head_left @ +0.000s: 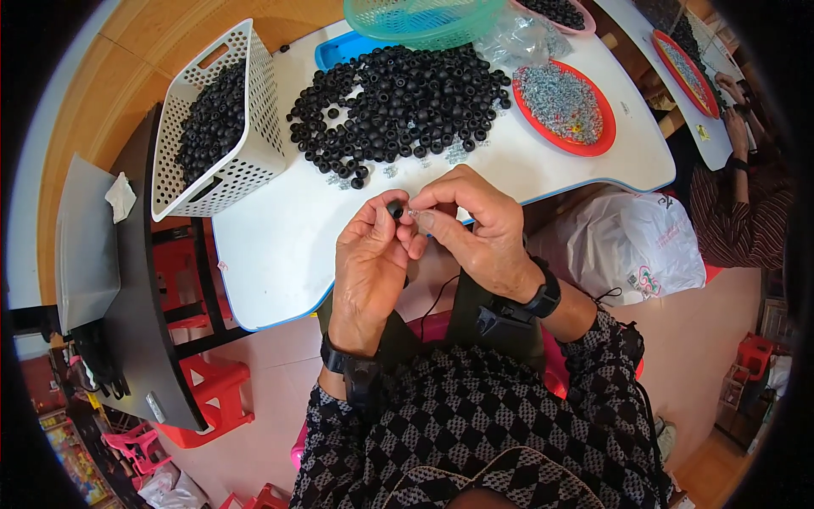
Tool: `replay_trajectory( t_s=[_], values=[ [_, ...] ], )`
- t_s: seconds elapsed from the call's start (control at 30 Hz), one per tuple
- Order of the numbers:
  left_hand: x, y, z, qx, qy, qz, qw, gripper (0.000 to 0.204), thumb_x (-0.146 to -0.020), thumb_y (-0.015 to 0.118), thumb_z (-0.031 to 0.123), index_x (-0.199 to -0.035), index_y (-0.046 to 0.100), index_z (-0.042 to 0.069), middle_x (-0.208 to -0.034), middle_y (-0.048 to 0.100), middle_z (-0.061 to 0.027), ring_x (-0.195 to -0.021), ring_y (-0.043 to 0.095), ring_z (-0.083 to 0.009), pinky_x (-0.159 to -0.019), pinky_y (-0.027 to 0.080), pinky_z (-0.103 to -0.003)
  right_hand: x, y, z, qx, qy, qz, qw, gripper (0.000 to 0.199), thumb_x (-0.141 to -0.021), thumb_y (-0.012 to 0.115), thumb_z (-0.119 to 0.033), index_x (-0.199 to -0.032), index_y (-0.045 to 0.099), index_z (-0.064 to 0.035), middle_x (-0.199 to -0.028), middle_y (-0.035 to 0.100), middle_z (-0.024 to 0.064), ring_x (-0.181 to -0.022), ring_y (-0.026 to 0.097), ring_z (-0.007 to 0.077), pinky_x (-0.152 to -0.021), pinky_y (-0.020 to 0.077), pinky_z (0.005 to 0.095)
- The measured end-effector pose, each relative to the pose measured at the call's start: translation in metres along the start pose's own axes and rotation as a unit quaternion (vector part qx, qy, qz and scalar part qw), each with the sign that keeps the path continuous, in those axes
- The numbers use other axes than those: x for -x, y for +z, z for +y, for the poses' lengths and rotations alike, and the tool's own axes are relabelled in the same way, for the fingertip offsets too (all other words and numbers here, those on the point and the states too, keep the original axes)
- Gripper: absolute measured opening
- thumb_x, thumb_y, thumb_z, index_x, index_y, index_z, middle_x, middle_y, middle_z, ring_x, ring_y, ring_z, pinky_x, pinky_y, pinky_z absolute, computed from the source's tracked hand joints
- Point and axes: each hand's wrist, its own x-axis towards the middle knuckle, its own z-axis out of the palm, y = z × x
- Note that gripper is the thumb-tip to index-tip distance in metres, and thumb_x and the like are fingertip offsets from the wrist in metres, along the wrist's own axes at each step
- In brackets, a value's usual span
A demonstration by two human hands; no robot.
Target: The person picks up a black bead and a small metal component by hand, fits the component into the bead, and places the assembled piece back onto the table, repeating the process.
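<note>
My left hand (373, 254) pinches a small round black plastic piece (395, 209) with a hole in it, just off the table's front edge. My right hand (475, 220) has thumb and index finger pressed together on a tiny clear piece (413, 213), held right beside the black one. Whether the two pieces touch, I cannot tell. Beyond my hands lies a wide heap of the same black pieces (407, 102). To its right, a red round tray (609, 127) holds many tiny clear pieces (555, 97).
A white perforated basket (267, 127) of black pieces stands at the left. Behind the heap are a blue tray (335, 53), a green basket (424, 21) and a clear plastic bag (526, 38). A white bag (636, 246) sits right of me; another person's hands (733, 110) work at the far right.
</note>
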Motion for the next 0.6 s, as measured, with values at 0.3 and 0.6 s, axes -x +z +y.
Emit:
replay_trajectory(
  t_s=[0.3,0.6],
  values=[
    [0.009,0.003,0.0,-0.038,-0.016,0.025,0.999,0.035,-0.116,0.071,0.028,-0.131,0.072,-0.003,-0.101,0.07,-0.0065,-0.085,0.058,-0.0172,-0.079,0.051,-0.034,-0.001,0.009,0.002,0.109,-0.091,-0.005,0.99,0.019,-0.098,0.08,0.009,-0.114,0.08,-0.0014,-0.108,0.077,0.0098,-0.085,0.071,0.0162,-0.076,0.0579,0.0327],
    [0.01,-0.001,0.006,-0.012,-0.007,0.042,0.999,0.032,-0.117,0.07,0.027,-0.127,0.074,-0.003,-0.104,0.07,-0.0054,-0.088,0.057,-0.0159,-0.08,0.05,-0.035,-0.008,0.02,0.006,0.157,-0.132,-0.02,0.979,0.023,-0.088,0.085,0.008,-0.108,0.082,-0.0036,-0.102,0.077,0.0085,-0.091,0.071,0.0242,-0.076,0.0568,0.034]
  ],
)
